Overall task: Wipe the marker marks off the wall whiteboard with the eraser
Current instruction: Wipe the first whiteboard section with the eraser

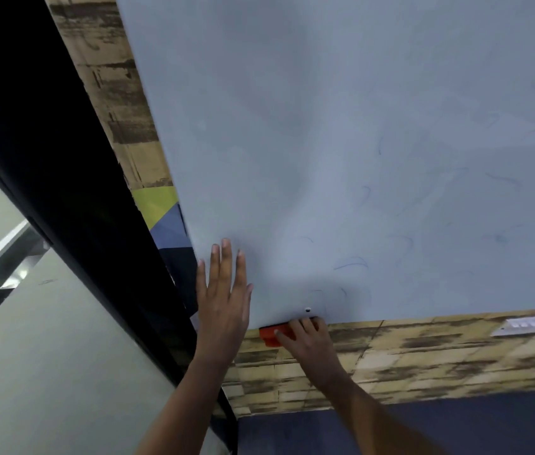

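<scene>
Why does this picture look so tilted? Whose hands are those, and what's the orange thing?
There is no machine here. A person wears a camera on their head, so you see what they see, looking forward and down at their own hands. The wide lens and tipped head make everything look slanted.

The big pale sheet is a whiteboard on the wall. Faint blue marker marks are on it, mostly to the right.

The left hand lies flat with straight fingers near the board's bottom left corner. The right hand holds the orange eraser at the board's bottom edge.

Below the board the wall looks like wood, and a white switch plate sits on it.
</scene>
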